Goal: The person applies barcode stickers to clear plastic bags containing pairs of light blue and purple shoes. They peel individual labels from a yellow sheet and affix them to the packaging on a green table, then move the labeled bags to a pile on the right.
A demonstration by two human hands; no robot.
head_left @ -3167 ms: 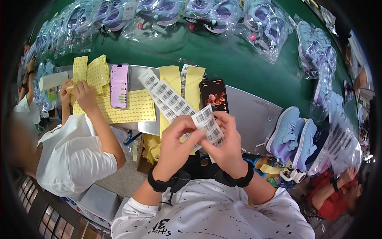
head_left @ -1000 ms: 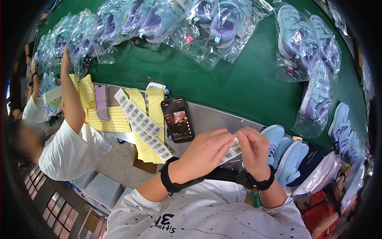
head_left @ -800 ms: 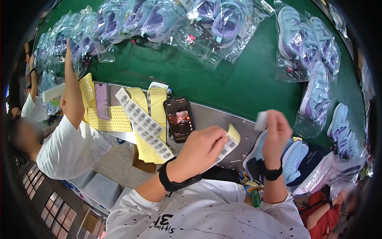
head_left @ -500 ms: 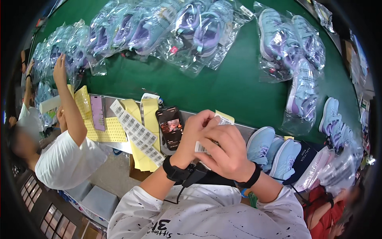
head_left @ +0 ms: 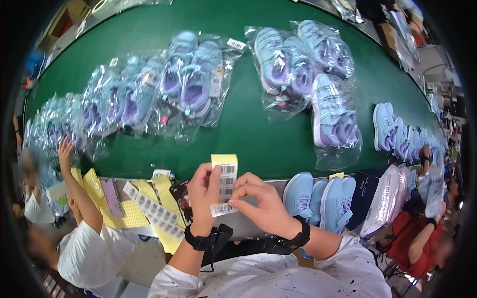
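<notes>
My left hand point(head_left: 201, 196) is closed around a short strip of barcode labels point(head_left: 227, 180) on yellow backing, thumb along its left edge. My right hand point(head_left: 266, 206) pinches the right end of a white barcode sticker point(head_left: 221, 210), which lies crosswise at the strip's lower end. Whether that sticker is fully off the backing, I cannot tell. Just left of my left hand is a dark phone point(head_left: 181, 196), partly covered by it. A longer label sheet point(head_left: 154, 211) lies over yellow backing paper point(head_left: 166, 233).
Light-blue shoes in clear bags point(head_left: 191, 79) line the green table point(head_left: 233, 134). Unbagged blue shoes point(head_left: 338, 201) stand at my right, beside a dark box point(head_left: 365, 193) and clear plastic bags point(head_left: 385, 198). A co-worker in white point(head_left: 97, 253) works at left, another in red point(head_left: 410, 238) at right.
My hands, bunched together before, have moved apart, and the label strip now stands in plain sight between them. The whole view has shifted, showing more of the table.
</notes>
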